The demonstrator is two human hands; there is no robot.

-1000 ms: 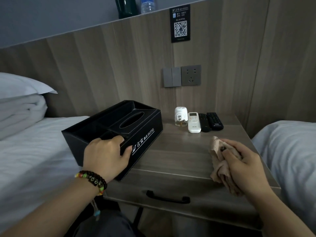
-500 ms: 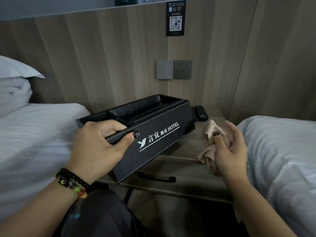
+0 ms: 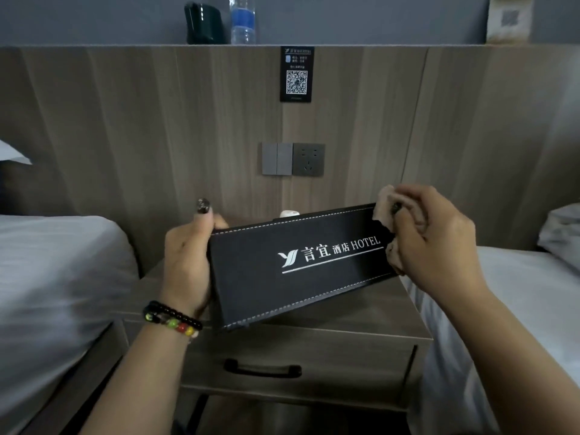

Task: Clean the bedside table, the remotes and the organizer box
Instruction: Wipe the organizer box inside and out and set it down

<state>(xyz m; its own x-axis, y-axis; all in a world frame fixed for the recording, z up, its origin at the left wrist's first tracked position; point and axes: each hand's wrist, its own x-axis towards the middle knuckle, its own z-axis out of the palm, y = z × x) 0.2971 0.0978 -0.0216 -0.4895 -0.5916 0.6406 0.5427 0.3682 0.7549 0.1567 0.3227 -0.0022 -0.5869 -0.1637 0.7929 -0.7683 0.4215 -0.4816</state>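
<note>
The black organizer box [image 3: 266, 277] with white hotel lettering is lifted above the bedside table [image 3: 345, 324], its long printed side facing me and tilted. My left hand [image 3: 188, 255] grips its left end, thumb up. My right hand [image 3: 430, 240] holds a beige cloth [image 3: 384, 199] pressed against the box's upper right corner. The remotes are hidden behind the box. Only the top of a small white device [image 3: 289, 212] peeks over the box's edge.
White beds flank the table on the left [image 3: 56, 277] and right [image 3: 518, 293]. The drawer has a black handle [image 3: 262, 370]. A switch and socket panel [image 3: 293, 159] and a QR sign [image 3: 296, 73] are on the wooden headboard. A bottle [image 3: 242, 20] and dark cup [image 3: 202, 23] stand on the ledge.
The box went from resting on the table to being lifted and turned with its printed side toward me. My right hand rose from the tabletop and brought the cloth to the box's right corner.
</note>
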